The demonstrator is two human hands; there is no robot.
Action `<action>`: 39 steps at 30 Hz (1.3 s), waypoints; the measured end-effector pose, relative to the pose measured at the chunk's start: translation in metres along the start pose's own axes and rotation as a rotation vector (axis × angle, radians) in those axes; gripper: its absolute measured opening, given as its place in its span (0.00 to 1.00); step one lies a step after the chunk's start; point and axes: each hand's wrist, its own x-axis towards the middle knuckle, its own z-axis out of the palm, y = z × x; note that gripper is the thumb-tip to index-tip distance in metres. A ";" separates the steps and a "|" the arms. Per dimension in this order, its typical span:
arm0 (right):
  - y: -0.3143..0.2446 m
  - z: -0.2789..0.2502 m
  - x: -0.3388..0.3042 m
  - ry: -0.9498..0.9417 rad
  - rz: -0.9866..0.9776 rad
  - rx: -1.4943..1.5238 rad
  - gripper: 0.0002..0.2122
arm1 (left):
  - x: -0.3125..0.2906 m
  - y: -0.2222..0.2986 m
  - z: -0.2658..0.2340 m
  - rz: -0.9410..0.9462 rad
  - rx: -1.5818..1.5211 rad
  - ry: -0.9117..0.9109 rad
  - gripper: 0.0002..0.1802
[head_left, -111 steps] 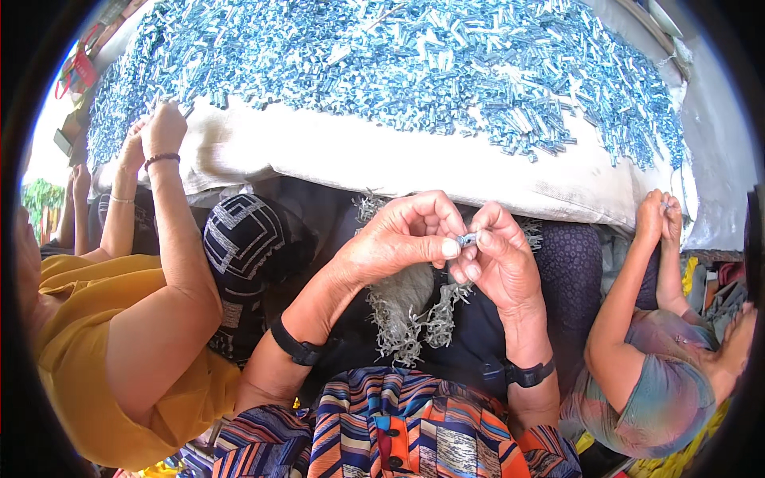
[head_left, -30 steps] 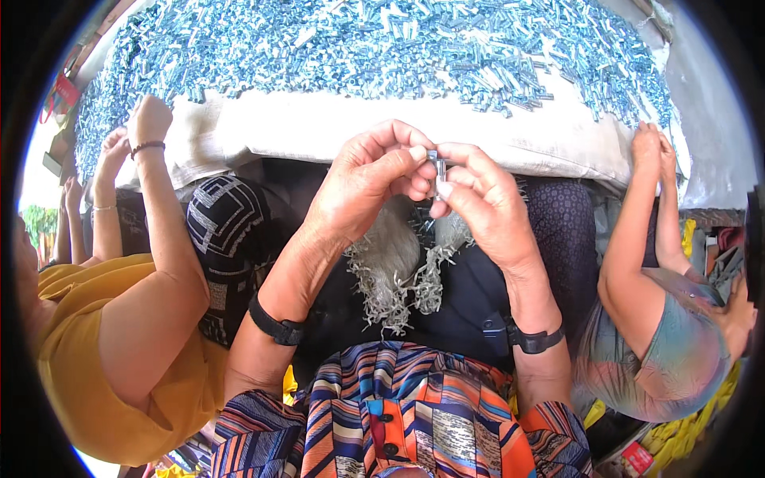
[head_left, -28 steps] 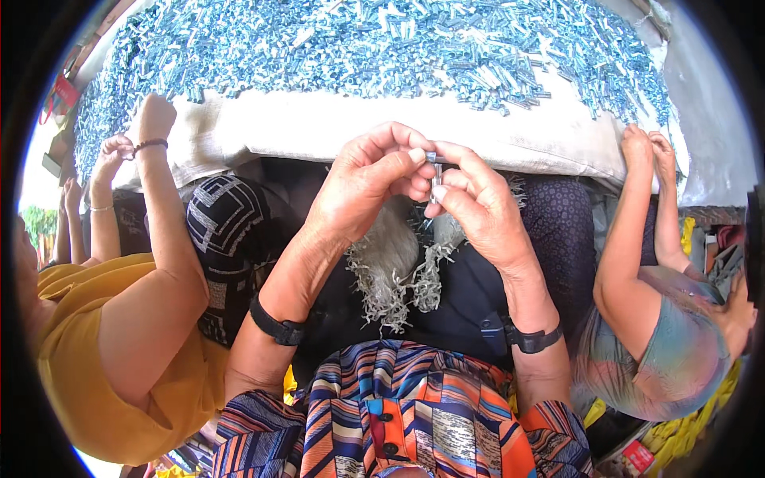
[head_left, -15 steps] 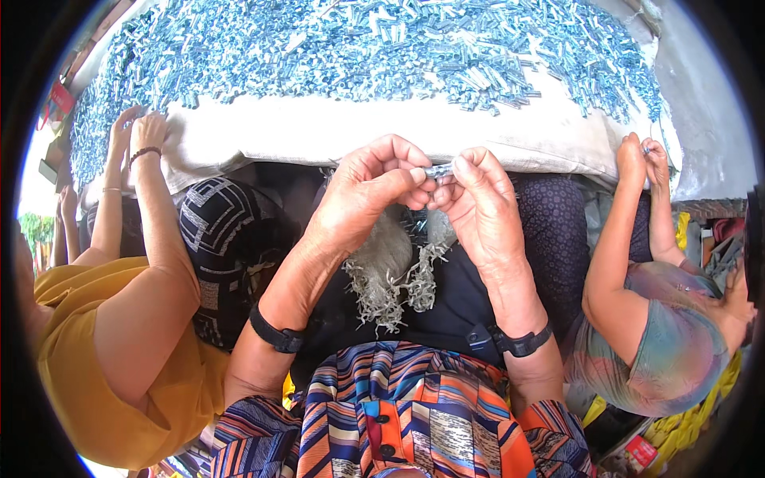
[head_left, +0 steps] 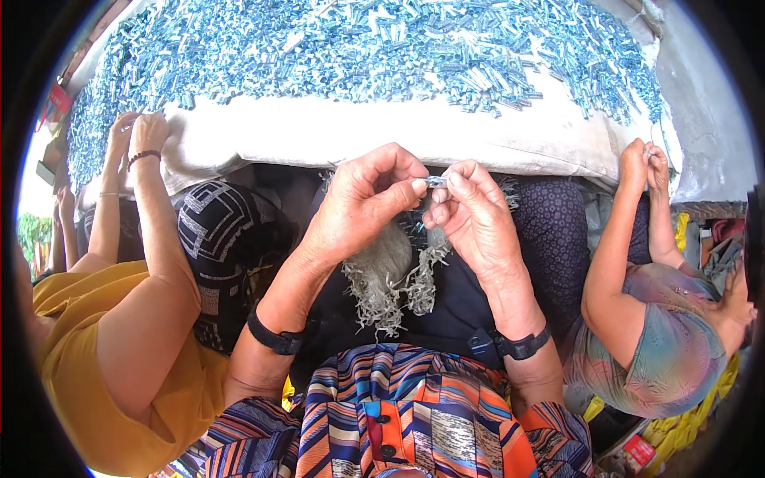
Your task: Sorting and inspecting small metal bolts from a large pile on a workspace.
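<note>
Between my two hands, just in front of the table edge, is a small, narrow blue-silver piece (head_left: 436, 182). The thumb and fingertips of my left hand (head_left: 358, 203) pinch its left end. At the other end, my right hand (head_left: 482, 219) pinches it between thumb and forefinger, the lower fingers curled loosely. What exactly the piece is, I cannot make out. Beyond my hands, a broad heap of similar small, shiny blue and silver pieces (head_left: 343, 60) covers the table. Below my hands, frayed grey woven material (head_left: 382, 275) lies over my lap.
White cloth (head_left: 335, 131) covers the table's near edge. Close on my left sits a person in a mustard top (head_left: 151, 350), both hands at the heap. Another person in a multicoloured top (head_left: 669, 334) works on my right. Yellow material (head_left: 685, 422) lies at the lower right.
Both my hands have dropped slightly toward me. The lower fingers of my right hand have come away from my left fingers, and the small piece shows more clearly between them.
</note>
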 end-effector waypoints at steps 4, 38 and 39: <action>-0.007 -0.004 -0.002 -0.075 0.077 -0.026 0.04 | -0.001 -0.004 -0.006 -0.015 -0.189 -0.162 0.07; -0.046 0.004 0.053 -0.042 -0.039 -0.986 0.06 | 0.069 -0.038 -0.051 0.366 1.169 0.533 0.06; -0.048 0.005 0.066 -0.030 -0.082 -1.039 0.05 | 0.068 -0.039 -0.051 0.358 1.182 0.518 0.06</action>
